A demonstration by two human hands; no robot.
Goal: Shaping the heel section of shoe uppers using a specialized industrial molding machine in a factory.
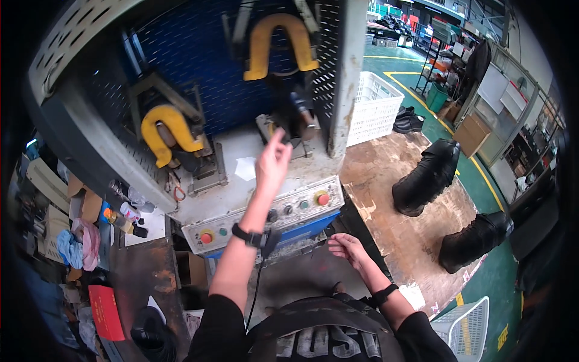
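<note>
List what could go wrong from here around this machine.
The left hand reaches into the machine below the right-hand yellow U-shaped pad; moving parts could pinch its fingers.

The black cable dangling by that wrist might snag on the control panel.

The nearer black boot stands close to the wooden tabletop's edge and could topple off.

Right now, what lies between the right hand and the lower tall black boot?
The head view shows a dark strip, then bare worn brown tabletop, between the right hand and that boot.
</note>
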